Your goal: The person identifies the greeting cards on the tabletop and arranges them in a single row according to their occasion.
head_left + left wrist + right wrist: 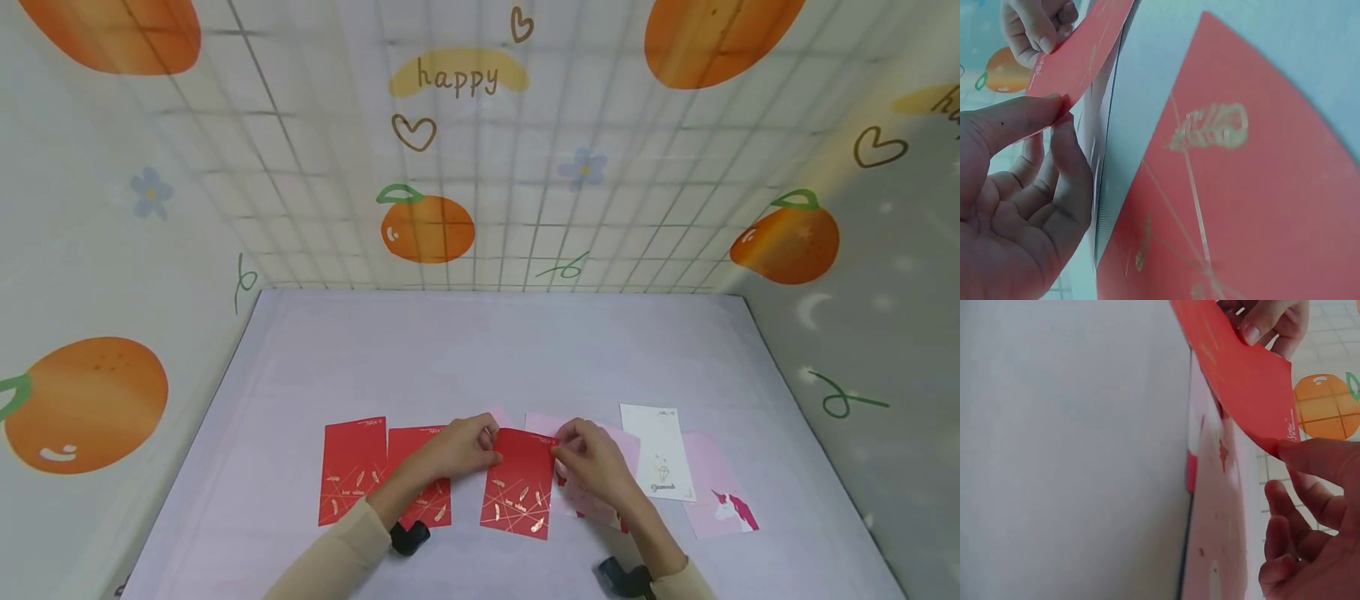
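Head view: held red card [516, 492] is toward the 6 o'clock side of the white counter [495, 358], between both hands. Left hand [459, 448] pinches it near its 11 o'clock corner; right hand [597, 467] pinches the 1 o'clock corner. Fingers of both grip card edge only. Wrist views: card bows between them; lower-edge contact with counter unclear. At 9 o'clock from it: two gold-printed red cards [352, 458], one partly behind the left arm. Toward 3 o'clock: pink card [627, 442] beneath the right hand, white card [660, 442], unicorn card [708, 471].
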`<state>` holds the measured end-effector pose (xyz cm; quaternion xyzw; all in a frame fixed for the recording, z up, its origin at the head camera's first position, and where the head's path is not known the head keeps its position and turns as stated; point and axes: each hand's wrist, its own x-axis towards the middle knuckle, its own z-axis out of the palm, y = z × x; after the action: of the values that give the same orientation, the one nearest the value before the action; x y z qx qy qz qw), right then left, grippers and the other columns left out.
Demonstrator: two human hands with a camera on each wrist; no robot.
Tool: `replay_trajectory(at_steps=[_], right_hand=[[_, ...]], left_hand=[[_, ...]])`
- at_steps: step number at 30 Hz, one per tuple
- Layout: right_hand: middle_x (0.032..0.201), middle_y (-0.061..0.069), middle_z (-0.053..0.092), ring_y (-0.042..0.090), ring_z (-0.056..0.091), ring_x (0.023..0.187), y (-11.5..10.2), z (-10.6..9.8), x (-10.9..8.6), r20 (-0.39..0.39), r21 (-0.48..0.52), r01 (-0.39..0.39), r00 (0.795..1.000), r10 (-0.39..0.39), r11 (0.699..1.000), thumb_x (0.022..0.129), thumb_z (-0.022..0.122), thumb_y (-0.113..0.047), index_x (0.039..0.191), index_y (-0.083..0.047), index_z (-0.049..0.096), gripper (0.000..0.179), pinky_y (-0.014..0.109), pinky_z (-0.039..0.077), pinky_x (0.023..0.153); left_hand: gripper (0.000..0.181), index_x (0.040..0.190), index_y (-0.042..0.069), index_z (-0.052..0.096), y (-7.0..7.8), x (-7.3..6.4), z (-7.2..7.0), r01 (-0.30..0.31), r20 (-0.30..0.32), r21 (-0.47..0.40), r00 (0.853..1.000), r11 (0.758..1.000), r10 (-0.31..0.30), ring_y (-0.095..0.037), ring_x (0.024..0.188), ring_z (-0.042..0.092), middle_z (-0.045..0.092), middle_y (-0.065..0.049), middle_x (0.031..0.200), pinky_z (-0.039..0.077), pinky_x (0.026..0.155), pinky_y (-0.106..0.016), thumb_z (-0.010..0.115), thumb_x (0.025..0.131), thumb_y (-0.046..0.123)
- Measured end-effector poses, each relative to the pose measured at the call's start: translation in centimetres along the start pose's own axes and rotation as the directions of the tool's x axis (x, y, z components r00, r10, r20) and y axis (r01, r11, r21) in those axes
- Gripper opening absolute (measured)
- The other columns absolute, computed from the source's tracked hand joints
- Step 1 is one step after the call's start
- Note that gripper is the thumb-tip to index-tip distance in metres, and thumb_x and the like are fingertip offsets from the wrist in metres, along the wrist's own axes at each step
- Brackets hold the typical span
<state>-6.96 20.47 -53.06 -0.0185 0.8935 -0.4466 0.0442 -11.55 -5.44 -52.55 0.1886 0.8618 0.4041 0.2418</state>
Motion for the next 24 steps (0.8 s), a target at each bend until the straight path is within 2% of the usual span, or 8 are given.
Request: replay_trajectory(at_steps=[7, 12, 18, 24], right_hand=[[0.092, -0.008, 0.066, 0.016, 0.062, 0.077, -0.08, -0.08, -0.18, 0.021, 0.066, -0.029, 0.999, 0.028, 0.997, 0.089, 0.076, -0.018, 0.103, -0.02, 0.064, 0.018, 0.027, 0.055, 0.065], [0.092, -0.005, 0.069, 0.02, 0.067, 0.079, 0.07, -0.14, -0.25, 0.061, 0.153, -0.013, 0.998, 0.004, 0.988, 0.092, 0.074, -0.017, 0.106, -0.017, 0.062, 0.018, 0.03, 0.057, 0.069], [0.093, -0.001, 0.07, 0.024, 0.07, 0.08, 0.28, -0.32, -0.16, 0.099, 0.25, -0.008, 0.995, -0.017, 0.968, 0.095, 0.07, -0.017, 0.109, -0.016, 0.06, 0.018, 0.034, 0.059, 0.072], [0.096, 0.004, 0.068, 0.026, 0.07, 0.077, 0.03, -0.55, 0.05, 0.095, 0.309, -0.025, 0.995, -0.005, 0.951, 0.096, 0.069, -0.017, 0.112, -0.015, 0.06, 0.019, 0.036, 0.06, 0.069]], left_hand=[[0.029, 0.107, 0.018, 0.06, -0.23, -0.11, 0.09, -0.004, -0.008, -0.048, 1.0, 0.999, 0.004, -0.011, 0.081, 0.061, 0.062, 0.009, 0.089, 0.053, 0.067, -0.029, 0.08, 0.086, 0.024], [0.03, 0.108, 0.015, 0.058, -0.32, -0.32, 0.07, -0.013, 0.008, -0.116, 1.0, 0.993, 0.014, -0.011, 0.078, 0.064, 0.063, 0.006, 0.09, 0.056, 0.066, -0.028, 0.079, 0.087, 0.021], [0.03, 0.112, 0.015, 0.057, -0.23, -0.77, -0.02, 0.016, 0.039, -0.281, 0.999, 0.96, -0.005, -0.015, 0.08, 0.068, 0.064, 0.0, 0.097, 0.058, 0.067, -0.032, 0.077, 0.089, 0.02], [0.031, 0.116, 0.016, 0.055, -0.1, -0.91, -0.06, 0.011, 0.029, -0.368, 1.0, 0.93, -0.001, -0.02, 0.082, 0.069, 0.063, -0.004, 0.102, 0.059, 0.068, -0.037, 0.074, 0.092, 0.022]])
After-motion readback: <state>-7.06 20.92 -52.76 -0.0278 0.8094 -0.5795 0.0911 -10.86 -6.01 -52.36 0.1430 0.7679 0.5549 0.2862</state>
